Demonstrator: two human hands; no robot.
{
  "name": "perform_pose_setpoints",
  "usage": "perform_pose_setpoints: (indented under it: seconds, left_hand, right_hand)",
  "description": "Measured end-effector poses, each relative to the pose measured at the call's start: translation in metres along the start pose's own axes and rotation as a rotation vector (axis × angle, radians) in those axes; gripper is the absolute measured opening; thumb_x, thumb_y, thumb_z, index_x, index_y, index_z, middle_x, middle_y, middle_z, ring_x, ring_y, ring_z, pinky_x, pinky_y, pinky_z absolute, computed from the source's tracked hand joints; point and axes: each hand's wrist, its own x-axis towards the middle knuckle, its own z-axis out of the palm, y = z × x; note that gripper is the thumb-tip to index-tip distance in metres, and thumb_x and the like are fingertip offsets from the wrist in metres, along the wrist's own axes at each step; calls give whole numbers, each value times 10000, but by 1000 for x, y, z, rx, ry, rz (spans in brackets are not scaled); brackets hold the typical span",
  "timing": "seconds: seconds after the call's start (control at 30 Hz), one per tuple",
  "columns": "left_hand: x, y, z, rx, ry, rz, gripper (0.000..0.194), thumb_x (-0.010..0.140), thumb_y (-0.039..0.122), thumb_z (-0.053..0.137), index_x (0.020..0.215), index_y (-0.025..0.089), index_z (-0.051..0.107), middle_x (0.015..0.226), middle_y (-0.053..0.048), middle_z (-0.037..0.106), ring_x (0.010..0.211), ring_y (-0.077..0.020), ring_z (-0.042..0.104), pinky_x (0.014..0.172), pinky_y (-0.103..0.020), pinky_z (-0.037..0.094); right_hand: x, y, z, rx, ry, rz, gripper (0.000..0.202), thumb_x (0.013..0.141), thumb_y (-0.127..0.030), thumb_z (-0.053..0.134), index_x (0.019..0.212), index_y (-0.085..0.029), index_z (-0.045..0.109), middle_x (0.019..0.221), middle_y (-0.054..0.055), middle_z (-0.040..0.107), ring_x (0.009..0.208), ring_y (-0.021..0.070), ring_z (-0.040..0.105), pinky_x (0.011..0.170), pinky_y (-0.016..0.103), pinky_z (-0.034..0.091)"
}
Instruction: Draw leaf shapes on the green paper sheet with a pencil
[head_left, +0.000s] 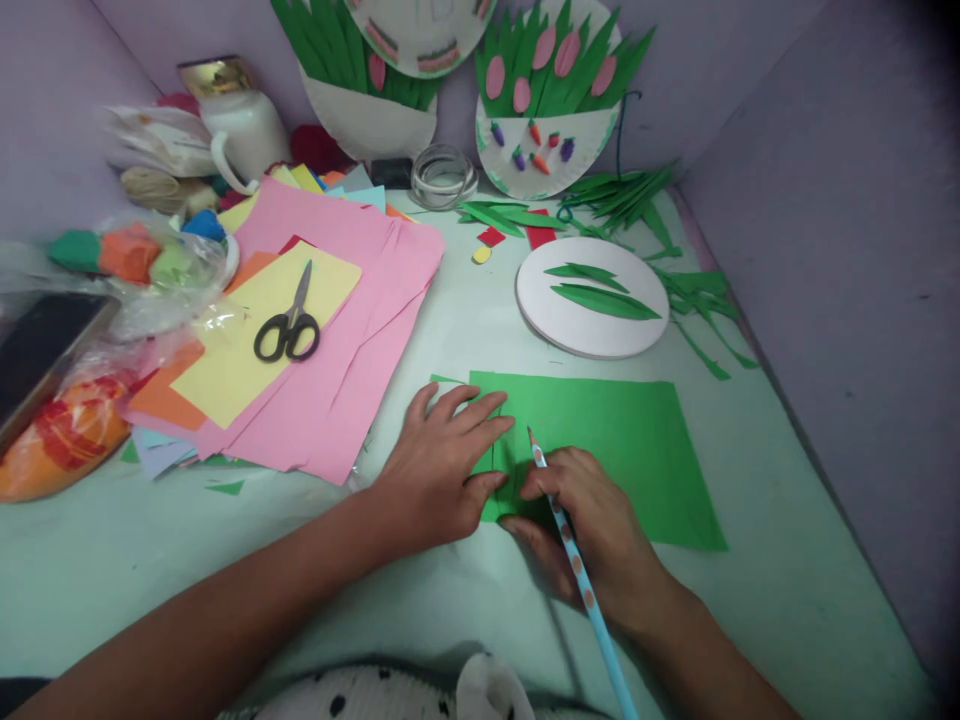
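A green paper sheet lies flat on the pale table, with a narrow strip or folded part at its left end. My left hand rests palm down with its fingers spread over that left end. In my right hand is a light blue spotted pencil, its tip pointing up and away just above the green sheet. The thumb side of my right hand touches the sheet's near edge. Behind the sheet, a white oval plate bears cut green leaf shapes.
Black-handled scissors lie on yellow paper over pink sheets at the left. Green scraps are at the right. Decorated paper plates lean on the back wall, near a tape roll and a white mug.
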Motion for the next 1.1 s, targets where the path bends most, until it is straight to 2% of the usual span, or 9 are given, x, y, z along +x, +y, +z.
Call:
perform_pose_setpoints:
  seconds: [0.63, 0.73, 0.87, 0.97, 1.1]
  left_hand:
    - [0, 1, 1, 40, 10, 11, 475, 794, 272, 633, 1252, 182, 545, 1409, -82, 479, 1275, -327, 395, 1074, -606, 187]
    - [0, 1, 1, 48, 12, 12, 477, 793, 277, 643, 1251, 186, 547, 1409, -76, 480, 1271, -325, 396, 1074, -607, 187]
    - [0, 1, 2, 65, 0, 3, 469, 805, 285, 639, 1255, 193, 542, 1418, -73, 471, 1283, -323, 383, 1078, -606, 182]
    - [0, 2, 2, 75, -11, -4, 473, 804, 269, 634, 1260, 190, 537, 1421, -76, 467, 1285, -324, 381, 1075, -611, 183]
    - [0, 2, 1, 76, -8, 2, 461, 805, 269, 626, 1251, 187, 544, 1405, -73, 483, 1283, -324, 381, 1077, -608, 184]
  right_hand:
    - [2, -1, -3, 10, 5, 38, 155, 818, -157, 592, 902, -206, 472, 740, 14, 527, 687, 175, 483, 621, 319, 385]
    - [1, 0, -4, 121, 99, 151, 140, 816, -158, 578, 897, -227, 486, 767, 3, 548, 678, 154, 514, 609, 288, 419]
    - [0, 2, -2, 283, 247, 371, 123, 826, -187, 597, 868, -255, 503, 697, -48, 549, 512, 94, 469, 476, 209, 391]
    - [0, 3, -1, 317, 258, 393, 133, 818, -187, 612, 864, -263, 513, 678, -56, 567, 524, 97, 508, 475, 196, 409]
    - [0, 5, 0, 325, 264, 403, 130, 830, -175, 594, 883, -265, 516, 761, -32, 625, 625, 113, 594, 526, 201, 453]
